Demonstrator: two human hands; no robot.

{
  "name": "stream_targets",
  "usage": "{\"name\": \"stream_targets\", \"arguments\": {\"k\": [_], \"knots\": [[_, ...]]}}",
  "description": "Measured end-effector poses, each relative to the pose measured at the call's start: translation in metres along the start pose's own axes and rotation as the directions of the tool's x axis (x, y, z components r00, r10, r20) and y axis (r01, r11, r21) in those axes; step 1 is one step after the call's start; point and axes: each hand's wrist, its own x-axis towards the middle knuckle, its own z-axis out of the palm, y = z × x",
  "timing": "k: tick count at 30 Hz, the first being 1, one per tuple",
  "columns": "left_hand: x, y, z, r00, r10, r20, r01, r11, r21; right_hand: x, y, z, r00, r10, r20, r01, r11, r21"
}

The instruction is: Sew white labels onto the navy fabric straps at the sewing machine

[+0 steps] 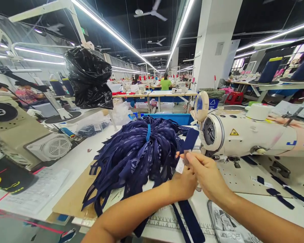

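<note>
A navy fabric strip stands up above my two hands, which meet in front of the sewing machine's head. My left hand is closed around the strip, and its lower lengths hang down over the table edge. Close beside it, my right hand pinches the strip between thumb and fingers. A small white label sticks out at the left of the fingers. Just behind the hands lies a large bundle of navy strips, tied with a blue band.
A white sewing machine stands on the right, with loose navy pieces on its bed. A printed plastic bag and a measuring scale lie in front. Another machine and a hanging black bag are on the left.
</note>
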Motion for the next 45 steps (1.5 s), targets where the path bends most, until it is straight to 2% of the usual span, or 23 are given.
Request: {"name": "stream_targets", "arguments": {"k": [1, 2, 3, 4, 5, 6, 7, 8, 9, 11, 14, 18, 21, 24, 29, 36, 45], "knots": [[-0.01, -0.004, -0.009, 0.995, 0.051, 0.089, -0.052, 0.999, 0.0, -0.001, 0.005, -0.01, 0.998, 0.06, 0.001, -0.06, 0.997, 0.049], [-0.019, -0.007, -0.019, 0.952, 0.148, 0.269, -0.166, 0.985, 0.043, -0.002, 0.009, -0.018, 0.993, 0.114, 0.0, -0.114, 0.989, 0.093], [-0.026, -0.009, -0.029, 0.912, 0.205, 0.354, -0.241, 0.968, 0.062, -0.002, 0.013, -0.025, 0.988, 0.156, -0.001, -0.154, 0.98, 0.123], [-0.031, -0.009, -0.038, 0.905, 0.24, 0.351, -0.277, 0.959, 0.061, -0.002, 0.015, -0.03, 0.984, 0.18, -0.003, -0.178, 0.976, 0.128], [-0.033, -0.007, -0.046, 0.933, 0.247, 0.262, -0.27, 0.961, 0.056, -0.001, 0.017, -0.032, 0.981, 0.193, 0.002, -0.192, 0.974, 0.116], [-0.032, -0.005, -0.052, 0.971, 0.209, 0.115, -0.215, 0.976, 0.04, -0.001, 0.019, -0.033, 0.98, 0.197, 0.007, -0.197, 0.976, 0.091], [-0.029, -0.002, -0.057, 0.992, 0.123, -0.033, -0.123, 0.992, -0.003, -0.001, 0.02, -0.031, 0.981, 0.191, 0.019, -0.192, 0.98, 0.057], [-0.024, 0.001, -0.06, 0.991, 0.013, -0.133, -0.024, 0.996, -0.082, -0.001, 0.02, -0.029, 0.984, 0.174, 0.038, -0.174, 0.984, 0.02], [-0.018, 0.002, -0.062, 0.982, -0.1, -0.161, 0.07, 0.981, -0.182, -0.001, 0.02, -0.025, 0.987, 0.147, 0.06, -0.147, 0.989, -0.013], [-0.009, 0.001, -0.062, 0.962, -0.264, -0.07, 0.217, 0.894, -0.392, -0.001, 0.021, -0.018, 0.99, 0.092, 0.107, -0.085, 0.994, -0.063], [-0.005, -0.008, -0.059, 0.925, -0.378, 0.023, 0.329, 0.77, -0.547, 0.001, 0.022, -0.011, 0.988, 0.059, 0.144, -0.042, 0.992, -0.12], [-0.012, -0.016, -0.056, 0.875, -0.473, 0.103, 0.421, 0.638, -0.645, 0.008, 0.027, -0.006, 0.983, 0.083, 0.165, -0.062, 0.99, -0.128], [-0.015, -0.019, -0.054, 0.868, -0.481, 0.125, 0.416, 0.566, -0.712, 0.013, 0.033, -0.003, 0.976, 0.118, 0.182, -0.107, 0.992, -0.065], [-0.015, -0.025, -0.054, 0.844, -0.534, 0.044, 0.384, 0.545, -0.745, 0.016, 0.038, -0.002, 0.976, 0.151, 0.16, -0.152, 0.988, -0.003], [-0.013, -0.035, -0.054, 0.8, -0.598, -0.059, 0.33, 0.52, -0.788, 0.015, 0.044, -0.008, 0.978, 0.182, 0.104, -0.181, 0.983, -0.016], [-0.012, -0.038, -0.05, 0.789, -0.61, -0.077, 0.323, 0.517, -0.793, 0.014, 0.049, -0.014, 0.975, 0.21, 0.077, -0.211, 0.978, -0.005], [-0.013, -0.035, -0.051, 0.779, -0.621, -0.083, 0.326, 0.515, -0.793, 0.012, 0.047, -0.011, 0.966, 0.249, 0.063, -0.247, 0.968, -0.039]]}}
